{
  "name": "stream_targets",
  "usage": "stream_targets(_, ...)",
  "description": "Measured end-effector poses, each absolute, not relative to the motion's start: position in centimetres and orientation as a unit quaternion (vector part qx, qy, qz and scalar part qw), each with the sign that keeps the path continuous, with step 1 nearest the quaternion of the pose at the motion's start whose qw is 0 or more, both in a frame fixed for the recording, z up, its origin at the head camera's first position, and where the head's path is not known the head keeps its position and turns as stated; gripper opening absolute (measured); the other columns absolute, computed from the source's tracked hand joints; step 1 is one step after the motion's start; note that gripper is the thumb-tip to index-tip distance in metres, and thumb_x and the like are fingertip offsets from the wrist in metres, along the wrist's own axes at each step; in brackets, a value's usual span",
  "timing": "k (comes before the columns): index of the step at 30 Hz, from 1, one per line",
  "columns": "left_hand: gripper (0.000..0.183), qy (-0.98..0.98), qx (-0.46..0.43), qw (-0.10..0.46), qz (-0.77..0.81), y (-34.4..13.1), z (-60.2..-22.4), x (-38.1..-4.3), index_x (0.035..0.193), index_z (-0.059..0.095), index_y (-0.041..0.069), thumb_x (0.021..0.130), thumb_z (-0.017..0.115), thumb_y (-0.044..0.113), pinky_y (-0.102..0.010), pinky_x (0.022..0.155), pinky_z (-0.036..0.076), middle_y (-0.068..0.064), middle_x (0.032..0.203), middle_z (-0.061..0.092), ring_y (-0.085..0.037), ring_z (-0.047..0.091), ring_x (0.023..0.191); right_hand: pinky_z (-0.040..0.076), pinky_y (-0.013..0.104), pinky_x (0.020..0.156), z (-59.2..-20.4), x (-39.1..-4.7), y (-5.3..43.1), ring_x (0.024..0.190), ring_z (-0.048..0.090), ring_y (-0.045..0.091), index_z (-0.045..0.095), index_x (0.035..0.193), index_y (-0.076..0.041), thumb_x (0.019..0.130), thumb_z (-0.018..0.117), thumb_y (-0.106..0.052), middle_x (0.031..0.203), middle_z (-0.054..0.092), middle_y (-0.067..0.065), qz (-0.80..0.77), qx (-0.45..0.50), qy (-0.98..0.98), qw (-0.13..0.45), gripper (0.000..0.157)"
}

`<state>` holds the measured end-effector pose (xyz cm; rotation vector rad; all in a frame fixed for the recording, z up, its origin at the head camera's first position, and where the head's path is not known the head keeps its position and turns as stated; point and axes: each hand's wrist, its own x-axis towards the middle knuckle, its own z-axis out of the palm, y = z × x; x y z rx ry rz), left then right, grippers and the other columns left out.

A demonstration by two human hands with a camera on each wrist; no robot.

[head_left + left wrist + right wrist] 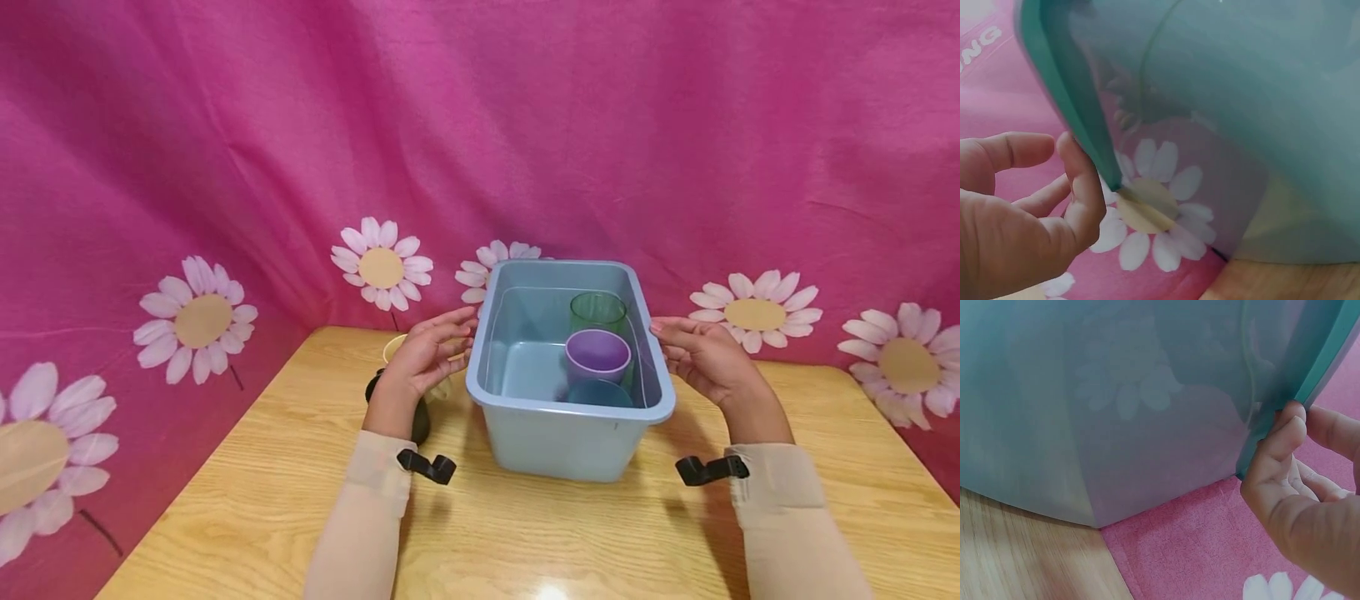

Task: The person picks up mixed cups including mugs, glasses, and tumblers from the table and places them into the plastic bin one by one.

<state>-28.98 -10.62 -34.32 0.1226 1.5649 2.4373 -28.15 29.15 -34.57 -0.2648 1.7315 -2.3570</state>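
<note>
A light blue plastic bin (555,440) rests on the table, its rim toward me. Inside, along the right side, are a green clear glass (597,310), a purple cup (597,350) and a teal cup (598,393) partly hidden by the front wall. My left hand (429,358) is at the bin's left rim; in the left wrist view the thumb touches the rim's underside, while the other fingers are loosely bent and hold nothing. At the right rim, my right hand (708,358) pinches the edge between thumb and fingertips, seen closely in the right wrist view.
Behind my left wrist sit a black object (422,423) and a pale yellow object (392,347), both mostly hidden. A pink flowered cloth (600,125) hangs behind and beside the wooden table (247,500).
</note>
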Motion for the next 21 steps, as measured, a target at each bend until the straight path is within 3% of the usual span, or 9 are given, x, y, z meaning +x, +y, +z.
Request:
stream_targets(4, 0.049, 0.561, 0.041, 0.097, 0.821, -11.2, -33.9, -28.9, 0.15, 0.047, 0.0, 0.102, 0.053, 0.003, -0.027, 0.073, 0.056, -0.006, 0.113, 0.062, -0.016, 0.061, 0.082, 0.059, 0.025, 0.074, -34.6, -28.2, 29.0, 0.08, 0.074, 0.013, 0.08, 0.102, -0.011, 0.101, 0.063, -0.009, 0.094, 0.078, 0.002, -0.797, -0.083, 0.588, 0.108, 0.017)
stream_targets(13, 0.041, 0.625, 0.04, 0.078, 0.776, -12.1, -32.5, -28.7, 0.14, 0.06, 0.003, 0.1, 0.061, 0.006, -0.03, 0.079, 0.058, -0.002, 0.108, 0.069, -0.018, 0.064, 0.086, 0.059, 0.025, 0.072, -34.6, -28.2, 29.0, 0.079, 0.074, 0.013, 0.08, 0.102, -0.011, 0.101, 0.064, -0.009, 0.092, 0.078, 0.002, -0.794, -0.078, 0.594, 0.105, 0.016)
stream_targets(21, 0.043, 0.704, 0.046, 0.063, 0.706, -13.7, -30.8, -28.2, 0.144, 0.057, 0.004, 0.101, 0.06, 0.011, -0.032, 0.085, 0.058, -0.006, 0.122, 0.065, -0.019, 0.063, 0.095, 0.058, 0.024, 0.072, -34.4, -28.2, 29.1, 0.077, 0.073, 0.013, 0.08, 0.103, -0.011, 0.1, 0.066, -0.012, 0.092, 0.078, 0.002, -0.79, -0.069, 0.601, 0.099, 0.014)
